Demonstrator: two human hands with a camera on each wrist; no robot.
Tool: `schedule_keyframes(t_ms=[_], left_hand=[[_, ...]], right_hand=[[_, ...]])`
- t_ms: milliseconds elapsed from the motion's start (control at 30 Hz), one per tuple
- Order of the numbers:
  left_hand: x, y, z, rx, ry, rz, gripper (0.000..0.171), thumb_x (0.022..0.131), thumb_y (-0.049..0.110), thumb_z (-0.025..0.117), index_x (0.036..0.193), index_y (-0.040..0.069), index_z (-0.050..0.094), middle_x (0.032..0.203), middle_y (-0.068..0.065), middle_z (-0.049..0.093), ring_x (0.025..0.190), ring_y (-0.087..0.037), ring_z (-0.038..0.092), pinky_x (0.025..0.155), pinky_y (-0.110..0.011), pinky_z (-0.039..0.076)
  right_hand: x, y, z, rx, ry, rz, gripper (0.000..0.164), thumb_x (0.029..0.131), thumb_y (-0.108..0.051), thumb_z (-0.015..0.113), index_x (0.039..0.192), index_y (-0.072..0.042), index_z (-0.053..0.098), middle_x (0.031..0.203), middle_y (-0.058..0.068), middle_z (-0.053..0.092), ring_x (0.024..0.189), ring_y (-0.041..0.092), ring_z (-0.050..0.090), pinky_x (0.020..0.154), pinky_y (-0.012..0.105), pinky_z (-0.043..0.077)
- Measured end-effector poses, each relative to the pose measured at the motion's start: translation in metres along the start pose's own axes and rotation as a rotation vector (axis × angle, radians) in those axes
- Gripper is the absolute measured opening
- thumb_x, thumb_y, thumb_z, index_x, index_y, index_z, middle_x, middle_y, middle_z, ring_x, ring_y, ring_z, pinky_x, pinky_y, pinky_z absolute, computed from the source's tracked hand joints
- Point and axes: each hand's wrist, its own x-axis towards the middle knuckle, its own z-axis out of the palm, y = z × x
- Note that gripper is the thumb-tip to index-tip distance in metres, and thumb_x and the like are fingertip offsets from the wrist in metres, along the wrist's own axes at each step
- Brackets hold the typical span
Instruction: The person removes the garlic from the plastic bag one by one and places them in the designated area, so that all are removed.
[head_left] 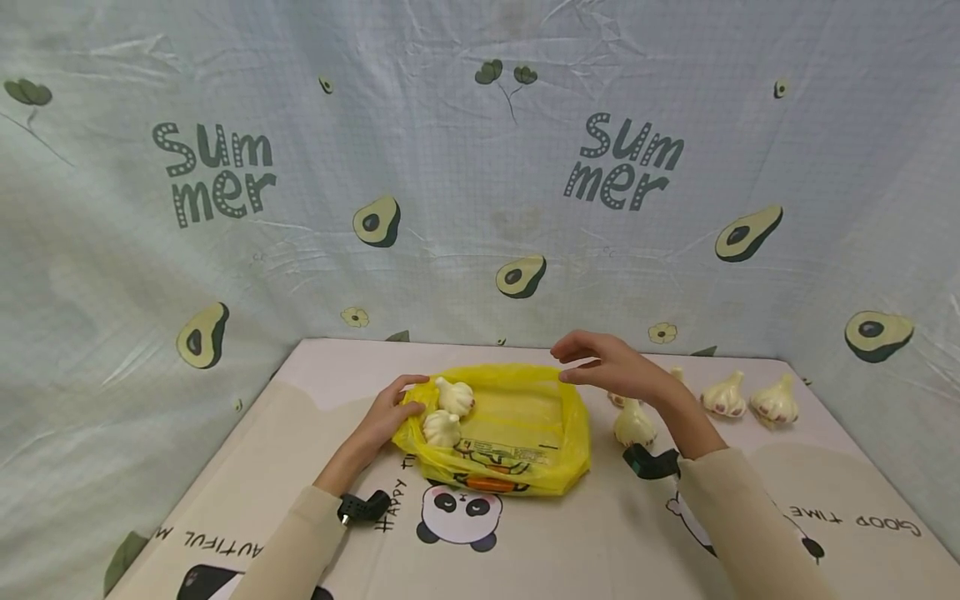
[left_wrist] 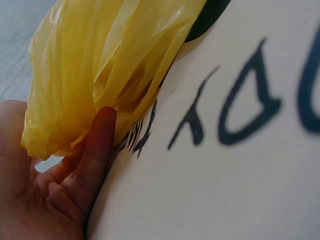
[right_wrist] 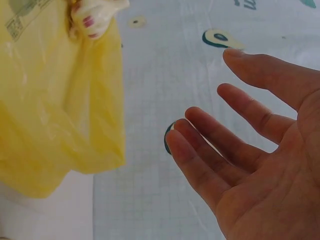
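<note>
A yellow plastic bag [head_left: 517,483] lies on the table with its mouth spread wide. My left hand [head_left: 386,417] grips the bag's left rim; in the left wrist view the fingers [left_wrist: 100,135] and thumb take the gathered plastic between them. Two white garlic bulbs [head_left: 455,397] sit at the left inside the bag. Above the bag's right rim, my right hand [head_left: 611,364] holds nothing, its fingers relaxed and spread in the right wrist view. A garlic bulb [head_left: 634,425] lies on the table below the right wrist, beside the bag.
Farther right stand two more garlic bulbs [head_left: 776,402], and others are partly hidden behind the right hand and forearm. The table [head_left: 570,550] has a printed panda cover. A hanging cloth [head_left: 450,167] with avocado prints closes off the back and sides.
</note>
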Motion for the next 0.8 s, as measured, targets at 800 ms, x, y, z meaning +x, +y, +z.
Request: schedule_keyframes(t_ms=[800], left_hand=[[0.000, 0.000, 0.000, -0.004, 0.005, -0.014, 0.051, 0.098, 0.014, 0.056, 0.148, 0.019, 0.051, 0.141, -0.023, 0.059, 0.106, -0.023, 0.065, 0.084, -0.028, 0.056]], right_hand=[[0.064, -0.018, 0.050, -0.012, -0.125, -0.036, 0.041, 0.096, -0.019, 0.070, 0.133, -0.004, 0.061, 0.139, 0.025, 0.061, 0.129, 0.040, 0.060, 0.109, 0.049, 0.050]])
